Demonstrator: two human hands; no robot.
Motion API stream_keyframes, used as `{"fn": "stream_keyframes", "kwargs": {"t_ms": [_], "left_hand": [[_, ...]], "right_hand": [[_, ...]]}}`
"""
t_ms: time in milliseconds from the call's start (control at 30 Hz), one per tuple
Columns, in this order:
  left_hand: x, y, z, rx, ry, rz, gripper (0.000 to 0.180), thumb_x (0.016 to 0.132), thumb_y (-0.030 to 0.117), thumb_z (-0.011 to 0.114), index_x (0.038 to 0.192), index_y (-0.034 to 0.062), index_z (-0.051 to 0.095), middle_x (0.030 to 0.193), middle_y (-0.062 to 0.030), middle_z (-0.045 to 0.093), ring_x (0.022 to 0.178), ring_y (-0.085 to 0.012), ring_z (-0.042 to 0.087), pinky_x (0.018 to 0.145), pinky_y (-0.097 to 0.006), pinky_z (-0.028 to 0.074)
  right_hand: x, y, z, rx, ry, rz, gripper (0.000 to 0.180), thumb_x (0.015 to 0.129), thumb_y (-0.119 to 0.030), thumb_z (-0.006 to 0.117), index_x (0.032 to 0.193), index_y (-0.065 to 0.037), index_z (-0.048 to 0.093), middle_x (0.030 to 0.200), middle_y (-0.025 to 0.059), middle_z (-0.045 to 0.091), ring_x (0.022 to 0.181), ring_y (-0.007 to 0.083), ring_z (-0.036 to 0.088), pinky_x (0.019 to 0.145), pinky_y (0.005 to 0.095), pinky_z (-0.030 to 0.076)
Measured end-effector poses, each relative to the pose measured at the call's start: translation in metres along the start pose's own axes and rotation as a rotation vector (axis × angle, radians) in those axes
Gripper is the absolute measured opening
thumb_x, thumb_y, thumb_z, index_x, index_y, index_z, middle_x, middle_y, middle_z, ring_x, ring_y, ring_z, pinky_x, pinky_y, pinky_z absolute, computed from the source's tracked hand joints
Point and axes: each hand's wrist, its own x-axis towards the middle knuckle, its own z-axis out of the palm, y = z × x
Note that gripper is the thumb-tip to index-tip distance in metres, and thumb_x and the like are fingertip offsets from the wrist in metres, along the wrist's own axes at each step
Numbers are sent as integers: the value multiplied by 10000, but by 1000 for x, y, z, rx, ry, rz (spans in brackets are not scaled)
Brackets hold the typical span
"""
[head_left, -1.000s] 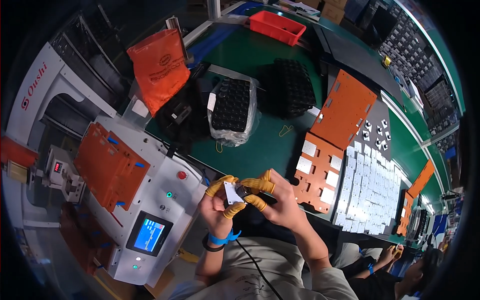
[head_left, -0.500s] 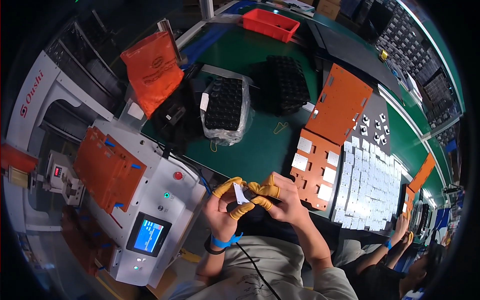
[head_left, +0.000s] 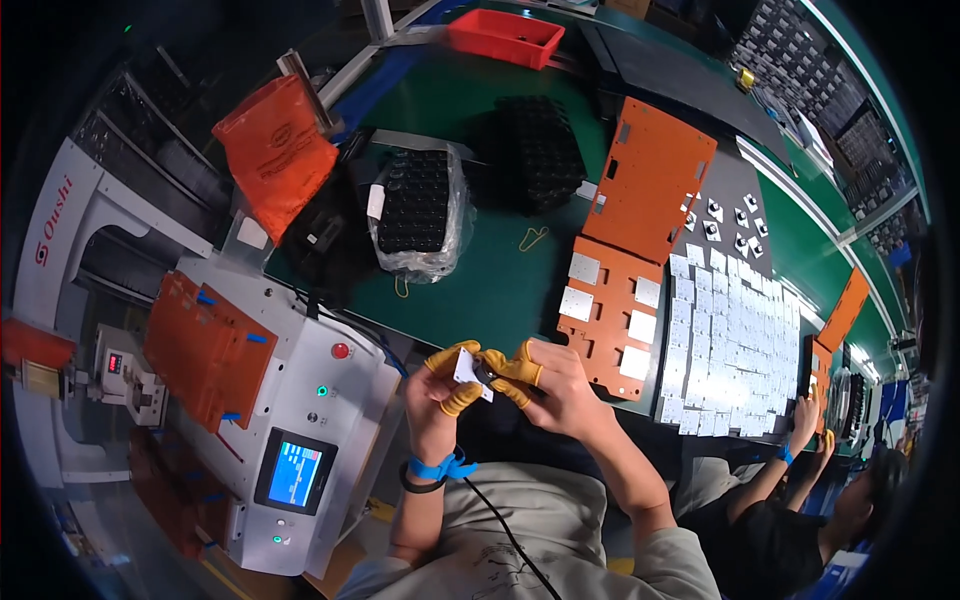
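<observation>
The small white plate sits pinched between our two hands, just above the near edge of the green table. It looks thin, stiff and light, probably metal or card, so we judge it is best held by its edges with fingertips, not by the faces. To the far left stands the white machine with its little blue screen and an orange panel clipped on top. Our left hand is curled nearly closed, its yellow-capped thumb and forefinger gripping the plate's left side. Our right hand is likewise closed at the fingertips on the plate's right side, where a small dark part shows; what that part is, we cannot make out. Further right lie an orange board with white squares set in it, then a wide sheet of white squares. A co-worker's hand reaches that sheet from the lower right, the rest of that person cut off at the rim.
</observation>
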Motion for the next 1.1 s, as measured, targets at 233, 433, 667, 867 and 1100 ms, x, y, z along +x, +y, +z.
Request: {"fn": "stream_keyframes", "kwargs": {"t_ms": [233,433,667,867,1100], "left_hand": [[10,-25,13,-13,42,-135,484,829,79,788,1259,-23,589,1151,-68,668,1026,-149,654,858,-276,553],[16,-39,31,156,60,-56,450,821,-23,763,1237,-49,593,1130,-101,676,1003,-158,666,871,-286,558],[22,-52,68,354,42,-138,514,797,-32,780,1265,-54,570,1135,-108,662,1014,-164,659,883,-275,560],[23,-73,59,349,-84,-168,355,939,128,686,1252,-21,611,997,-36,679,772,-44,608,619,-194,493],[25,-78,50,409,73,-129,282,961,232,671,841,-22,677,662,40,562,597,-11,440,503,-210,320]], "right_hand": [[-17,6,-14,-136,-80,216,209,697,-1,715,884,47,636,741,140,513,621,334,543,525,417,423],[-33,4,-23,-220,-98,404,241,749,-34,722,965,56,666,748,127,534,610,331,558,530,407,440],[-49,21,-7,-549,218,390,334,706,-91,773,992,40,661,781,98,530,722,274,583,573,381,489],[-67,31,0,-227,590,502,336,756,-35,759,1088,-2,717,685,59,467,580,172,461,526,306,386],[-85,21,-1,-209,237,435,378,790,-88,757,1140,20,660,866,123,536,727,296,578,616,371,489]]}}
